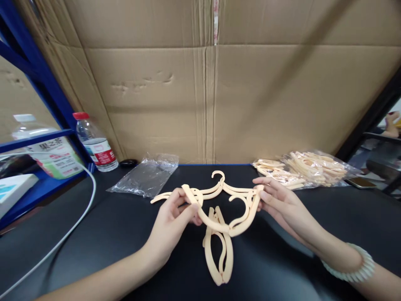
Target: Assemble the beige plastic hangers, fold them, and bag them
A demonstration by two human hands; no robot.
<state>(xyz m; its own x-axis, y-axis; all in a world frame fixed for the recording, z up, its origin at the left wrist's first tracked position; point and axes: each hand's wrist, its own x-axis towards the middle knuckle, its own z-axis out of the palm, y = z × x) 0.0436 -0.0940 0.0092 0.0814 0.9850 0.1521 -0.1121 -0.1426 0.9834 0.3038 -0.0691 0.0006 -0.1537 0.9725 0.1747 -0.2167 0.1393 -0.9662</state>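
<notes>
Between my two hands is a cream plastic folding hanger (216, 225), partly unfolded, its middle joint low and its hook curling up inside. My left hand (175, 221) pinches one arm's end, thumb in front. At the other arm's end, my right hand (278, 200) grips with thumb and fingers. Under the held piece lies a folded hanger (230, 261), closed into a narrow leaf shape on the black table. Behind it, an opened hanger (214, 193) rests with its hook pointing away; the held hanger and my hands cover parts of it.
Clear bags of cream hangers (316, 167) lie at the back right, near a phone (361, 182). An empty clear bag (147, 175) and a red-capped bottle (99, 146) are at the back left. A white cable (90, 205) crosses the left side. Cardboard (156, 104) walls the back.
</notes>
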